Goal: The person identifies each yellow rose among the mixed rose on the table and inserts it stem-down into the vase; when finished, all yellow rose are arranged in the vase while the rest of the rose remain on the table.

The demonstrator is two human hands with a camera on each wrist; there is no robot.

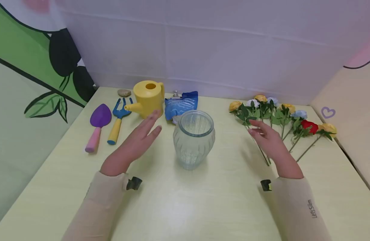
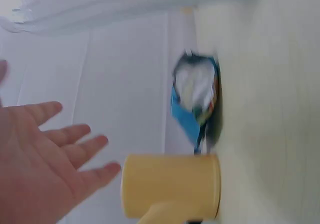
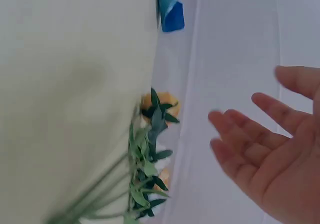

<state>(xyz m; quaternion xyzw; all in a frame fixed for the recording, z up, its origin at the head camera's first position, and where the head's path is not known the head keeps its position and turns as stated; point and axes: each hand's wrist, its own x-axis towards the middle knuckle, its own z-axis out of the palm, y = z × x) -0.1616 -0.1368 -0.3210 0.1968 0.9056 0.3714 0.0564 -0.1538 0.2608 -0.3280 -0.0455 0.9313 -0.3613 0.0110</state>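
Head view showed both hands held flat and loose-fingered above the desk (image 1: 185, 201), the left hand (image 1: 133, 142) and the right hand (image 1: 270, 142) flanking a ribbed glass vase (image 1: 193, 139) and gripping nothing. The vase stood upright at the desk's middle with nothing in it, while the artificial roses (image 1: 281, 115) lay in a row to its right, just beyond the right hand. By the look of it, none of the arranging had yet been done.

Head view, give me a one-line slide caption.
Two open hands, left hand and right hand, flank a ribbed clear glass vase on a pale yellow table.
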